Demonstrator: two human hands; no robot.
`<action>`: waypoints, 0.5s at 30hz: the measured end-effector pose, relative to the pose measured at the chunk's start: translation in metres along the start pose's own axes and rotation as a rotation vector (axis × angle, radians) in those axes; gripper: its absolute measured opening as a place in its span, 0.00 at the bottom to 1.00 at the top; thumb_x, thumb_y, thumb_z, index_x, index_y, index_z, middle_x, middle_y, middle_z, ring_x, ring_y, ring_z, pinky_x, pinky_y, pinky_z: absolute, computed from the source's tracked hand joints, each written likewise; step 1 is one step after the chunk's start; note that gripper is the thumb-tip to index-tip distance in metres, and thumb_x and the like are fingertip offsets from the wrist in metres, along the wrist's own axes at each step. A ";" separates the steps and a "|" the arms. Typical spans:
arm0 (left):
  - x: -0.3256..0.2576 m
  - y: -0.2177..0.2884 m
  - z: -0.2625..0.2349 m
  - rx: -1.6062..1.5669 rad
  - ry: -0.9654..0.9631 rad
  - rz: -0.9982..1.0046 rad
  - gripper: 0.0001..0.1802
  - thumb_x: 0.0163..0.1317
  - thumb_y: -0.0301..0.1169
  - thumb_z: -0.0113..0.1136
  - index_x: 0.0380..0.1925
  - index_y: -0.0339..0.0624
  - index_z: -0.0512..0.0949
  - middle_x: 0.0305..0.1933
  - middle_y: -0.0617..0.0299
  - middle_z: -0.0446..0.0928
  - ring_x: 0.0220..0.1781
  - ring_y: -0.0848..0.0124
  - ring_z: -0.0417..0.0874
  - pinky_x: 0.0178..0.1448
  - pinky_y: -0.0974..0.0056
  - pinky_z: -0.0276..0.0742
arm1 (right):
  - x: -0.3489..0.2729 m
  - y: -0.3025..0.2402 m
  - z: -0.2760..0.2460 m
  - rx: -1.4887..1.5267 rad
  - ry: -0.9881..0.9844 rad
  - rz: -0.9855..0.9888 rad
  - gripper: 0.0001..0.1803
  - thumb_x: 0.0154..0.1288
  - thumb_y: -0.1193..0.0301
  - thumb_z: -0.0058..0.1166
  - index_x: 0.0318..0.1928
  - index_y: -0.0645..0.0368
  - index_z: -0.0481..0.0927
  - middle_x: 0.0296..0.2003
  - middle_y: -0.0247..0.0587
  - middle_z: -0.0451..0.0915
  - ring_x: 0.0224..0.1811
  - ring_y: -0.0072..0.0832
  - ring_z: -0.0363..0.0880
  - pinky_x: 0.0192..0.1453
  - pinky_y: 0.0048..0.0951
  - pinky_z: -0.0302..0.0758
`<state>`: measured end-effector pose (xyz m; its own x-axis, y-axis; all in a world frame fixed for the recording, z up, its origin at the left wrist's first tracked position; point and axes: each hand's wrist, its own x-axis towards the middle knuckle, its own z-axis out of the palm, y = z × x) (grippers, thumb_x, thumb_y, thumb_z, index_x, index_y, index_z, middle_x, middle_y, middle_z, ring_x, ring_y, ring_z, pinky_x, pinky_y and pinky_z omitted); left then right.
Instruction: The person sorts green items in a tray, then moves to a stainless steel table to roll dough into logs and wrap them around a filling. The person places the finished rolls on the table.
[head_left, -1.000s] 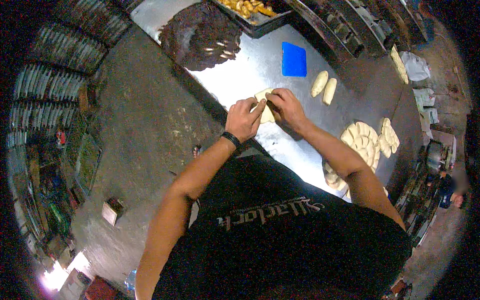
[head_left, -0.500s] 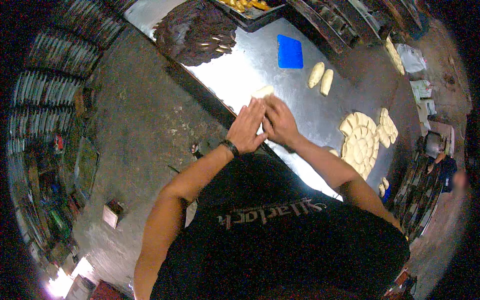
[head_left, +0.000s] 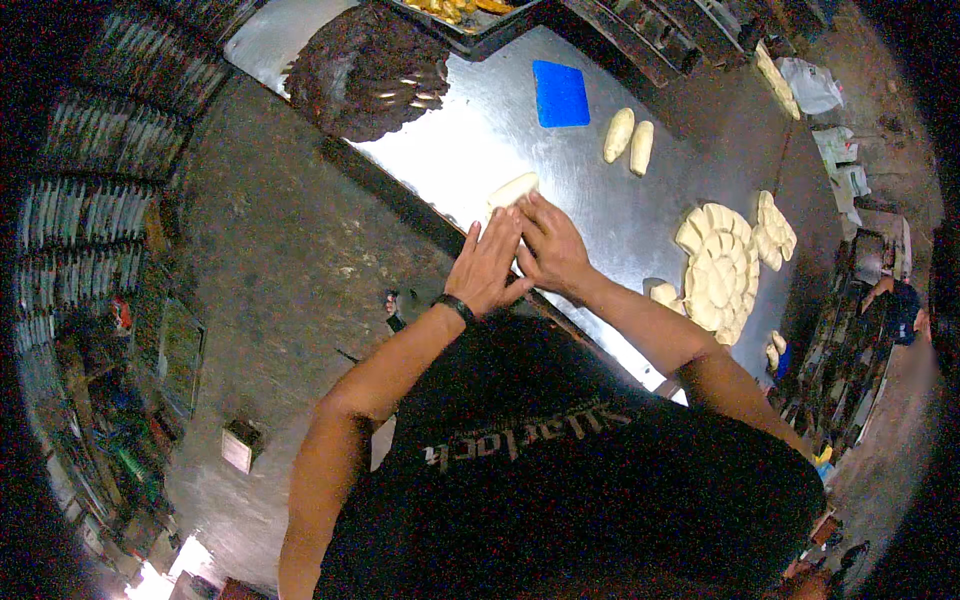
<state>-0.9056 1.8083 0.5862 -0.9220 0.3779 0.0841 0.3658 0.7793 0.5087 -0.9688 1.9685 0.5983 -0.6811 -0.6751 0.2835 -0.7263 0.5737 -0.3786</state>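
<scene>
A pale, elongated piece of dough (head_left: 513, 190) lies on the metal table near its front edge, partly hidden by my fingers. My left hand (head_left: 487, 262) is flat, fingers stretched out, tips against the dough's near side. Beside it, my right hand (head_left: 553, 243) has its fingers curled over the dough's right end; the thumb points toward the left hand. Farther right are two shaped dough rolls (head_left: 630, 140), side by side. A blue flat scraper (head_left: 561, 94) rests beyond my hands.
Cut dough pieces (head_left: 718, 265) cluster at the table's right, with a smaller group (head_left: 772, 232) alongside. A dark brown mass (head_left: 368, 75) with several pale pieces on it sits at the far left. Behind is a dark tray (head_left: 490, 35) of yellow items. Another person (head_left: 900, 310) is at the right.
The view has shifted slightly. More of the dough shows beyond my fingertips than before, as my hands have drawn a little toward me along it.
</scene>
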 end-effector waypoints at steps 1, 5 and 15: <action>-0.004 -0.004 0.000 0.080 -0.057 0.038 0.45 0.59 0.56 0.46 0.65 0.30 0.53 0.71 0.47 0.50 0.74 0.56 0.49 0.72 0.47 0.46 | -0.003 0.001 0.001 -0.014 -0.022 -0.003 0.30 0.49 0.70 0.53 0.56 0.66 0.69 0.55 0.53 0.68 0.61 0.51 0.64 0.63 0.46 0.64; 0.004 0.002 -0.026 0.099 -0.073 -0.046 0.42 0.59 0.53 0.49 0.64 0.32 0.54 0.68 0.45 0.58 0.71 0.53 0.53 0.70 0.45 0.48 | 0.021 -0.005 -0.033 0.110 -0.311 0.066 0.28 0.47 0.66 0.52 0.52 0.63 0.72 0.51 0.54 0.72 0.57 0.51 0.67 0.62 0.47 0.64; -0.007 0.006 -0.017 0.011 -0.158 0.027 0.46 0.58 0.50 0.52 0.67 0.34 0.47 0.73 0.48 0.46 0.75 0.54 0.43 0.73 0.44 0.41 | -0.019 -0.007 -0.006 -0.017 -0.036 0.005 0.29 0.46 0.70 0.54 0.53 0.66 0.71 0.53 0.52 0.70 0.58 0.50 0.66 0.60 0.46 0.65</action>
<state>-0.8987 1.8015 0.6031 -0.8810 0.4715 -0.0385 0.3919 0.7730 0.4989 -0.9519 1.9800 0.6006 -0.6814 -0.6882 0.2491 -0.7243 0.5851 -0.3649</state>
